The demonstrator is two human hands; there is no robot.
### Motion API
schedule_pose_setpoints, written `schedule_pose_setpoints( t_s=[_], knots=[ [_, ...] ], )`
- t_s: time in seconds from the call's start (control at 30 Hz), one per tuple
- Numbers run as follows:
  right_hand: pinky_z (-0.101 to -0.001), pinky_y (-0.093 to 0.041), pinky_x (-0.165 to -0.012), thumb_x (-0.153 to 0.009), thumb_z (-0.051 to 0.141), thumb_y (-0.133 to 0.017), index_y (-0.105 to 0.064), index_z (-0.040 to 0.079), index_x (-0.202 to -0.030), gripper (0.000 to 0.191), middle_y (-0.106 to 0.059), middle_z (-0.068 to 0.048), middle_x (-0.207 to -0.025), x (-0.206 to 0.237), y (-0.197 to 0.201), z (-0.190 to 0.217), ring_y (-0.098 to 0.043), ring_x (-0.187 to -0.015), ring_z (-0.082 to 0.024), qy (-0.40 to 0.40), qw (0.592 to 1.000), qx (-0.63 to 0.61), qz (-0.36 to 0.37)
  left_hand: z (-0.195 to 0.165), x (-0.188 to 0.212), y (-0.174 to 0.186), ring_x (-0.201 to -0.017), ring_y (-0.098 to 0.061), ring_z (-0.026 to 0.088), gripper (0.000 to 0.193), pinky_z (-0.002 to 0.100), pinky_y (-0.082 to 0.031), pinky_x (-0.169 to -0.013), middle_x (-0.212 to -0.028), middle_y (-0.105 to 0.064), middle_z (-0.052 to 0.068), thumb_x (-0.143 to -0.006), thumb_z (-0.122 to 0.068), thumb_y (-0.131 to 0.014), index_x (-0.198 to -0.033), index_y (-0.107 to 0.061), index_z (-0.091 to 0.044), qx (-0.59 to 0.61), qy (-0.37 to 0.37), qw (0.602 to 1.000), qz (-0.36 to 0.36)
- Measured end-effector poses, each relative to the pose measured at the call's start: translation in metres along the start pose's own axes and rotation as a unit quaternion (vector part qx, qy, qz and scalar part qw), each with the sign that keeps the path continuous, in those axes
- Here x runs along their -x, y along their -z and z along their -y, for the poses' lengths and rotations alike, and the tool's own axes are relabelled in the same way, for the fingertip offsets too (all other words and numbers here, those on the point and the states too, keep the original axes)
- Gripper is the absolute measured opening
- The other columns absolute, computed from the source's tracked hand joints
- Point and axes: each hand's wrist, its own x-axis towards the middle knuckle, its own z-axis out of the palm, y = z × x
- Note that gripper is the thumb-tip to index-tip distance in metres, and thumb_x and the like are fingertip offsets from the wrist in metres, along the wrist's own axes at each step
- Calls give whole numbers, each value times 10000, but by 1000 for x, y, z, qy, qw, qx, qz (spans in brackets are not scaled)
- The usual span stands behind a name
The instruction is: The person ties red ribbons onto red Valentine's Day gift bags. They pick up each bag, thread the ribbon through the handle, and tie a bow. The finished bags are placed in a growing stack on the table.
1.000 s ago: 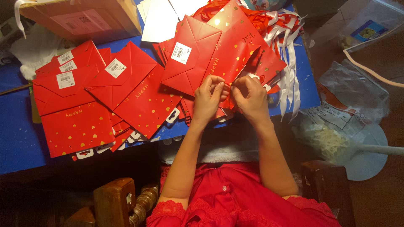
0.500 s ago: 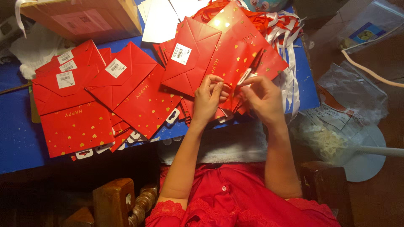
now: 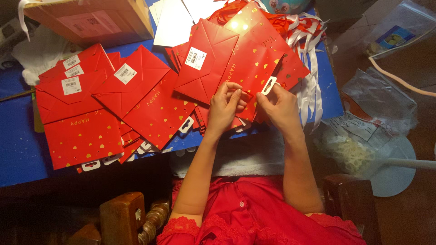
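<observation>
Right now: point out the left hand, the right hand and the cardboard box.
left hand (image 3: 225, 108), head view, back of the hand.
right hand (image 3: 281, 108), head view, back of the hand.
cardboard box (image 3: 97, 18), head view, top face.

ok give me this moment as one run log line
left hand: fingers pinched on red gift bag | right hand: at the bag's white handle slot | surface: blue table | nearby: flat red bags, white ribbons

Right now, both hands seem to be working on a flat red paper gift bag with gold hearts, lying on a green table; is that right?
Not quite: the table is blue, not green, as the head view shows. Both the left hand and right hand do work on a flat red paper gift bag with gold hearts.
</observation>
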Motion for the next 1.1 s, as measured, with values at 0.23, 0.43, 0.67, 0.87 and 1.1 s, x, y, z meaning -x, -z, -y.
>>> schedule_pose_setpoints(
  t_s=[0.23,0.43,0.67,0.87,1.1],
  knots=[
    [-277,-541,-723,-931,180,-731,-737,35,-1107,228,-778,-50,-924,-2,-2,-10,-695,-817,-79,1,998,-58,-2,10,-4,6,-819,-735,155,187,275,-623,-689,-982,-731,116,-1067,-187,-558,-1153,-555,-21,91,15,996,7],
    [-268,-520,-685,-938,175,-728,-737,27,-1067,196,-753,-28,-857,-3,-3,-17,-654,-756,-67,-27,998,-57,3,12,-9,15,-925,-736,198,158,323,-621,-826,-1064,-731,139,-1070,-154,-559,-1172,-549,-34,227,-1,973,-26],
    [-230,-441,-564,-975,161,-703,-712,15,-1038,160,-692,4,-789,-4,-6,-29,-581,-653,-41,-74,975,-203,45,0,1,3,-1082,-701,147,490,291,-589,-933,-1232,-718,161,-1018,-108,-638,-1466,-477,5,72,-25,996,46],
    [-209,-398,-485,-990,150,-683,-692,15,-1019,138,-661,8,-720,-9,-5,-34,-545,-557,-37,-100,954,-268,88,-24,6,-6,-904,-747,169,278,295,-571,-796,-1002,-751,74,-891,-158,-757,-1151,-759,-59,-169,-80,982,-4],
    [-212,-389,-481,-985,142,-692,-697,9,-1003,134,-651,11,-717,-9,-4,-35,-531,-551,-35,-110,952,-273,89,-30,7,-17,-755,-714,200,204,325,-524,-682,-864,-693,78,-866,-209,-781,-886,-702,-22,-223,-77,970,-51]
  ],
)
